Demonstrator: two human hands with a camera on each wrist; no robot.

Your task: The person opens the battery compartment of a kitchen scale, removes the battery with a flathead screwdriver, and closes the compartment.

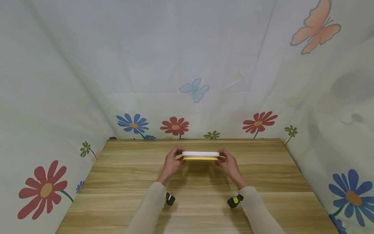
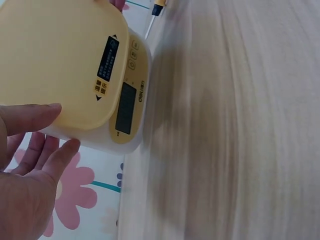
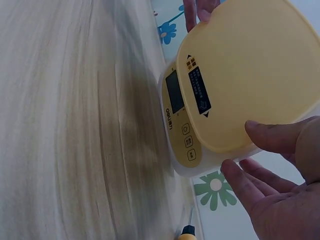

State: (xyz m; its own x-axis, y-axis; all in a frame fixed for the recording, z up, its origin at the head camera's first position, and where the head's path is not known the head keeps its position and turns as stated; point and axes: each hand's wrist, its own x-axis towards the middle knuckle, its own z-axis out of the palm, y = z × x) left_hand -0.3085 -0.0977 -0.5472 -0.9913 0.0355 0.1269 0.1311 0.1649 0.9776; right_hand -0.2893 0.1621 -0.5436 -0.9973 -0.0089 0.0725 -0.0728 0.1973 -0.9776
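Observation:
A yellow and white kitchen scale point(image 1: 200, 154) is held up above the wooden table, seen edge-on from the head. My left hand point(image 1: 171, 163) grips its left side, and my right hand point(image 1: 230, 164) grips the opposite side. In the left wrist view, the thumb lies on the yellow weighing plate point(image 2: 55, 55) while the fingers reach to the white base. The right wrist view shows the same kind of hold at the other end. A dark display point(image 3: 174, 92) and several button marks line the front strip; the display looks blank.
Toward the table's far edge lies a screwdriver point(image 3: 188, 234) with a yellow and black handle, partly cut off in both wrist views. White curtains point(image 1: 146, 65) printed with flowers and butterflies surround the back and sides of the wooden table point(image 1: 117, 182).

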